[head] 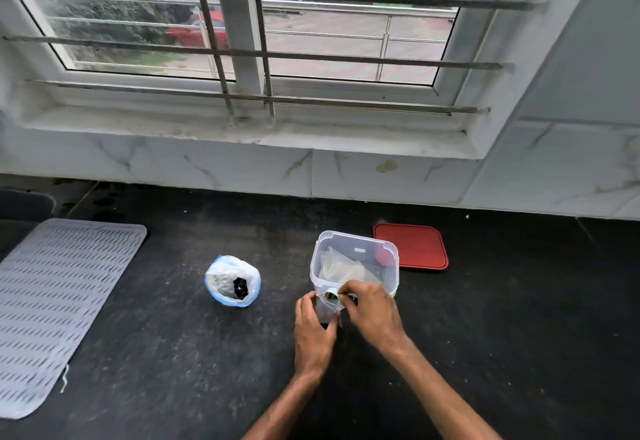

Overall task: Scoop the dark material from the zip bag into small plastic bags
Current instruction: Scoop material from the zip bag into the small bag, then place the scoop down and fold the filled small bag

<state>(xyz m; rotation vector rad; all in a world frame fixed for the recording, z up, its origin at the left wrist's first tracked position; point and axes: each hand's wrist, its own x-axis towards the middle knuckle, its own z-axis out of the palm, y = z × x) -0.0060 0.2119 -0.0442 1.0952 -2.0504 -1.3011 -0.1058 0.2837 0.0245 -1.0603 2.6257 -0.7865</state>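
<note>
- Your left hand (313, 332) gripped a small plastic bag (326, 313), fingers curled round its side, just in front of the clear container (353, 241).
- Your right hand (372, 311) pinched a pale teal scoop (332, 296) at the mouth of that bag, close against the container's near wall.
- Some dark material showed low in the small bag, though blur kept the amount unclear.
- The zip bag (232, 280) stood open, well to the left of the container, with dark material (240, 287) visible inside.
- More clear bags (341, 268) lay inside the container.
- A red lid (415, 247) lay flat just behind and to the right of the container.
- A grey perforated mat (59, 294) lay far to the left of the container on the black counter (173, 353).
</note>
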